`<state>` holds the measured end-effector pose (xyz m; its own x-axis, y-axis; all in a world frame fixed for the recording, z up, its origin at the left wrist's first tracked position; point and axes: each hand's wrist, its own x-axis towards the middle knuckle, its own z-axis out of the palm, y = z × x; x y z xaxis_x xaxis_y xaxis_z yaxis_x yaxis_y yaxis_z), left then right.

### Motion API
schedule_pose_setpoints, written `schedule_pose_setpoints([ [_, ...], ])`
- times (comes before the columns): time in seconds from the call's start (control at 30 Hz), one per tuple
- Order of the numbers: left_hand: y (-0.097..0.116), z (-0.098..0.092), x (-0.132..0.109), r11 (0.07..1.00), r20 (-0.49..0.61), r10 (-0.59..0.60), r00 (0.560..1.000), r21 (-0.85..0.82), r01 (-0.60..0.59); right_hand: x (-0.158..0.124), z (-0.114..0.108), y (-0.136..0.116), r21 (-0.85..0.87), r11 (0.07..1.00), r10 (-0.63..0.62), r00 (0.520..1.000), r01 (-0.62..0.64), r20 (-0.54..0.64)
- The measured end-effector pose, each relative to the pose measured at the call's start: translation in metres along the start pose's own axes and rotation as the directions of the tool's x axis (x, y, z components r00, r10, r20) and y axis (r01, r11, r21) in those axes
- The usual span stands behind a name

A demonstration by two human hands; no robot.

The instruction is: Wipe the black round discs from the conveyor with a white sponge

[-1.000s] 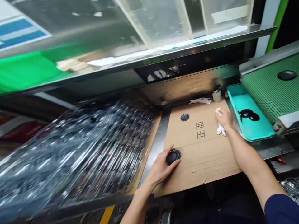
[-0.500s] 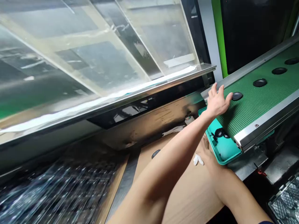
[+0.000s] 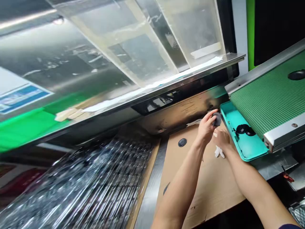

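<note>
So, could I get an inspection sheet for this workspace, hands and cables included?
Surface: cardboard on a metal bench.
Job's things: dark disc in the left hand; flat black disc on the cardboard; black piece mostly hidden by the left forearm.
Clutter: black parts in a teal tray; red-handled tool at lower right.
Hands: left holds the dark disc; right hand closed around a white cloth.
Cables: nothing seen.
Surroundings: green conveyor belt at right, carrying a round black item; clear plastic packaging at left.
</note>
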<state>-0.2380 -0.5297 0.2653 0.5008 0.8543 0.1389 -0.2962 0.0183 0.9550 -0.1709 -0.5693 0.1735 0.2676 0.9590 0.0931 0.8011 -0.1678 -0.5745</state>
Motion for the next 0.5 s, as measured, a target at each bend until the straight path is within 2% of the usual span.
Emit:
schedule_pose_setpoints([
  [0.03, -0.008, -0.037, -0.018, 0.995, -0.117, -0.07, 0.991, -0.074, 0.062, 0.002, 0.002, -0.001, -0.011, 1.0, 0.015, 1.0, -0.015, -0.022],
  [0.1, -0.026, -0.101, -0.053, 0.968, -0.3, -0.188, 0.935, -0.215, 0.125, 0.004, 0.001, -0.003, -0.053, 0.995, 0.083, 0.992, -0.088, -0.095],
  [0.17, -0.045, -0.146, -0.08, 0.922, -0.427, -0.292, 0.856, -0.365, 0.131, 0.004, -0.004, -0.006, -0.117, 0.979, 0.153, 0.98, -0.167, -0.125],
  [0.2, -0.052, -0.161, -0.089, 0.897, -0.464, -0.326, 0.823, -0.426, 0.116, 0.002, -0.008, -0.008, -0.157, 0.969, 0.178, 0.979, -0.193, -0.1],
  [0.27, -0.061, -0.175, -0.099, 0.859, -0.499, -0.365, 0.786, -0.506, 0.077, -0.002, -0.013, -0.012, -0.245, 0.954, 0.179, 0.984, -0.17, 0.014],
  [0.33, -0.063, -0.177, -0.102, 0.831, -0.498, -0.373, 0.783, -0.555, 0.043, -0.007, -0.016, -0.015, -0.32, 0.942, 0.151, 0.98, -0.103, 0.128],
  [0.4, -0.062, -0.171, -0.102, 0.791, -0.454, -0.383, 0.805, -0.611, 0.031, -0.01, -0.016, -0.017, -0.323, 0.946, 0.072, 0.976, -0.001, 0.206],
  [0.43, -0.061, -0.168, -0.102, 0.773, -0.412, -0.384, 0.826, -0.633, 0.043, -0.01, -0.014, -0.018, -0.27, 0.961, 0.001, 0.973, 0.063, 0.232],
  [0.5, -0.059, -0.163, -0.103, 0.758, -0.313, -0.381, 0.87, -0.645, 0.099, -0.008, -0.011, -0.02, -0.058, 0.982, -0.165, 0.961, 0.182, 0.221],
])
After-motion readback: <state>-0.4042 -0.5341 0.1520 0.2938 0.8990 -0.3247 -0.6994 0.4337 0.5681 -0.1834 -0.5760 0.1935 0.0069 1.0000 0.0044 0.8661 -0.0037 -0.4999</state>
